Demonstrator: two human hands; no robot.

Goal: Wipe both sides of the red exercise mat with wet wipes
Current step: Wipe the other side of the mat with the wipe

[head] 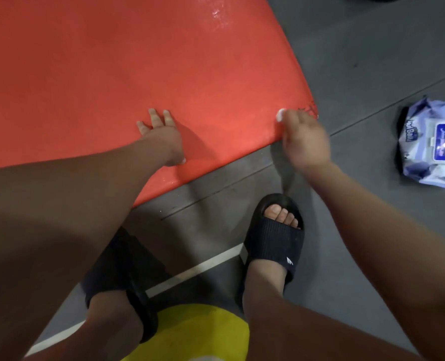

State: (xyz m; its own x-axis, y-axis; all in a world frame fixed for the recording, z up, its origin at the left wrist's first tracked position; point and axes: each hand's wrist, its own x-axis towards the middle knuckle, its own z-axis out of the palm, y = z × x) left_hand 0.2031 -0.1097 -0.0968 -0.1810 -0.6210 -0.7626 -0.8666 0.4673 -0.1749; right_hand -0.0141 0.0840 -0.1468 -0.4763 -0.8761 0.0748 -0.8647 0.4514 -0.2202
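Left hand [161, 134] flat, pinning the red exercise mat [112, 74] — right hand [304, 136] clutches a wet wipe [280, 115] at the near-right corner; best sweep past the edge.

Red mat [143, 61], grey floor [372, 61], black slides [273, 241], seemingly blue-and-white wipes pack [435, 144].

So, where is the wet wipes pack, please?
Head view: the crumpled blue wet wipes pack lies on the grey floor, right of the red exercise mat.

Both our arms reach forward and down. Our left hand [161, 138] lies flat, fingers spread; our right hand [306, 142] curls around a white wipe [280, 116], blurred.
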